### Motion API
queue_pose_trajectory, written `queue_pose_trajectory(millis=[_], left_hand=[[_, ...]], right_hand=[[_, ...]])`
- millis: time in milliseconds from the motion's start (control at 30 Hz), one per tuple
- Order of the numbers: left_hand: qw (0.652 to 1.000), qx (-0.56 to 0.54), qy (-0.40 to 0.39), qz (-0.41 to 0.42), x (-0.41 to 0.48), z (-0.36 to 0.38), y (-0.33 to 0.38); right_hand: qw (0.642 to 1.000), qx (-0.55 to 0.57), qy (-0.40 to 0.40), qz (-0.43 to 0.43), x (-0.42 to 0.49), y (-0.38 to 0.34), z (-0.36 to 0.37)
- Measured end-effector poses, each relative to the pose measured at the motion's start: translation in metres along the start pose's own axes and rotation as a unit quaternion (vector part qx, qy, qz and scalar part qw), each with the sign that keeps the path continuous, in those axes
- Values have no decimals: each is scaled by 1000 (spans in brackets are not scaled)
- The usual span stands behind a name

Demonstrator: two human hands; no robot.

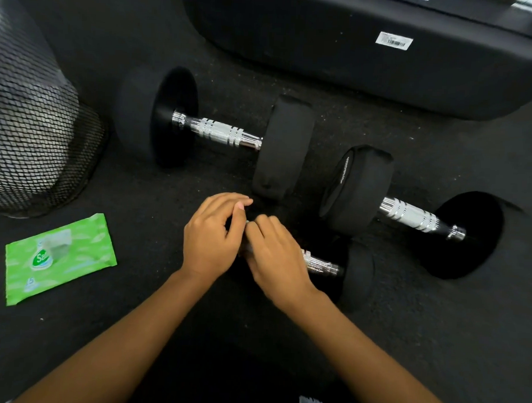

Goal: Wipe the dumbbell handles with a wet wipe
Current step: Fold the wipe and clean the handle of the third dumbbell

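Head view: both hands [245, 242] curled together over nearest dumbbell's [340, 268] knurled chrome handle, grip unclear.

A black mesh bin [35, 127] is standing on the dark floor [434, 343]; a black padded base [354, 53] is lying behind.

Nearest dumbbell handle [318, 265] mostly hidden under both hands; wipe unseen.

The flat green plastic wet-wipe packet [59, 259] shows a white logo beginning "Sa", the rest hidden by its flap, and the number "15" below it. Far beyond the packet, a white barcode sticker [394, 40] on the black padded bench [354, 59] is too small to read.
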State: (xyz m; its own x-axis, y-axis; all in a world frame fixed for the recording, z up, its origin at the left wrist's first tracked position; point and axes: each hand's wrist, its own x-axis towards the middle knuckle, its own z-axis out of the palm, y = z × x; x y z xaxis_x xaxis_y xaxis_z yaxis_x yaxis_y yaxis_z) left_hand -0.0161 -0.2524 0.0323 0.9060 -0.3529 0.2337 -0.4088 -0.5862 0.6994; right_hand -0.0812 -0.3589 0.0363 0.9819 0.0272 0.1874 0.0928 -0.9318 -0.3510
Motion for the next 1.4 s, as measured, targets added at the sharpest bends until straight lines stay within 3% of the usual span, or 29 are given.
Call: queue_pose_trajectory(millis=[200, 567, 833, 967, 1033, 1200, 1400], left_hand=[[1000, -7, 2, -2, 1, -1, 0], [1000, -10, 8, 1, 0, 1, 1], [1000, -6, -2, -1, 1, -1, 0], [1000, -11, 5, -3, 1, 0, 1], [1000, -13, 6, -1, 1, 0, 1], [1000, -9, 1, -1, 1, 0, 0], [1000, -9, 3, -2, 0, 0, -2]], right_hand=[[999, -25, -31, 9, -25, 17, -11], [998, -39, 43, 1, -21, 8, 5], [999, -1, -34, 9, -21, 10, -1], [996, -5, -43, 74, -35, 21, -15], [991, -7, -83, 109, -29, 19, -22], [964, 113, -176, 164, 5, 13, -21], [976, 133, -144, 96, -10, 12, -24]])
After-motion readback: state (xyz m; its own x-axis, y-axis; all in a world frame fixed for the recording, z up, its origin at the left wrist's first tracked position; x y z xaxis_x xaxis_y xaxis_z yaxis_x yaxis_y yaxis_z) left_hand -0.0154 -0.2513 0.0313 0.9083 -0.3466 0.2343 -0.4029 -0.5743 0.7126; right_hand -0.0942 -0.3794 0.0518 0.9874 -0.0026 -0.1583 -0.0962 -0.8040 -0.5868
